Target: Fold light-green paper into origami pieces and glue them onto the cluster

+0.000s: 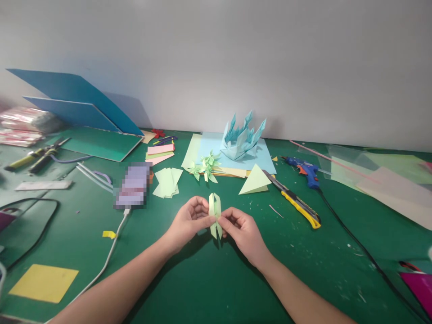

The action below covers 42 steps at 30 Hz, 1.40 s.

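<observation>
A light green folded paper piece (pixel 215 206), long and narrow with pointed lower ends, is held upright above the green table. My left hand (pixel 193 221) pinches its left side with thumb and fingers. From the right, my right hand (pixel 243 232) grips the other side, the two thumbs nearly meeting at its middle. Behind it stand several small light green paper flowers (pixel 207 167). A pale green folded paper triangle (pixel 255 181) lies beyond my right hand, and a stack of pale green paper squares (pixel 167 182) lies beyond my left.
A blue origami piece (pixel 241 139) stands on paper sheets at the back. Rightward lie a yellow utility knife (pixel 300 208) and a blue glue gun (pixel 308 173) with its cord. To the left are a blurred-out phone (pixel 133 184) on a white cable, pliers (pixel 47 157) and yellow paper (pixel 43 282).
</observation>
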Tool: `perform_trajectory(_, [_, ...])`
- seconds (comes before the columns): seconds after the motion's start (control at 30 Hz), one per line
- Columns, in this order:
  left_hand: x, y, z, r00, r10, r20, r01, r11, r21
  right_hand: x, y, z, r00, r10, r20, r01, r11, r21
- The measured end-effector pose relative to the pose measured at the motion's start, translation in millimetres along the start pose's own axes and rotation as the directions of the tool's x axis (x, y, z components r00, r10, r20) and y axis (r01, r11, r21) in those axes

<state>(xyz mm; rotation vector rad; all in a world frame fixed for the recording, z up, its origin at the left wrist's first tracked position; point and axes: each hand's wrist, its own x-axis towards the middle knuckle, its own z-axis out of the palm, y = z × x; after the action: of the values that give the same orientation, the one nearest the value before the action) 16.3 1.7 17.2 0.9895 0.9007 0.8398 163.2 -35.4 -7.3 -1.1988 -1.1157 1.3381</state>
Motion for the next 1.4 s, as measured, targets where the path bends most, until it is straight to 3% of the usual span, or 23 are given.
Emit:
perform_trajectory(0.5, [1.0,-3.7,-1.1,0.999,-0.033,-0.008,0.033,0.995,0.09,0.1,1.9,1.5,1.0,-0.016,0.005,0.016,1.0,0.015])
perform_trajectory(0.73, [0.4,-5.6,-0.3,1.0,0.0,-0.003,0.0,0.988,0.154,-2.1,0.6,4.7,0.993,-0.122,-0.011,0.122,0.991,0.047])
perform_trajectory(0.93, [-0.4,-9.2,0.2,0.984,-0.108,0.139,0.095,0.991,0.098,-0.6,2.7,1.3,0.99,-0.135,-0.029,0.137,0.983,0.118])
perform_trajectory(1.13, [-0.4,-2.3,0.2,0.996,-0.052,0.076,0.039,0.987,0.158,0.1,4.3,-1.2,0.988,-0.137,-0.069,0.142,0.987,0.074])
perform_trajectory(1.4, [1.5,-4.6,-0.3,0.993,-0.117,0.031,0.113,0.989,0.094,0.0,1.9,0.3,0.988,-0.119,-0.093,0.12,0.993,-0.001])
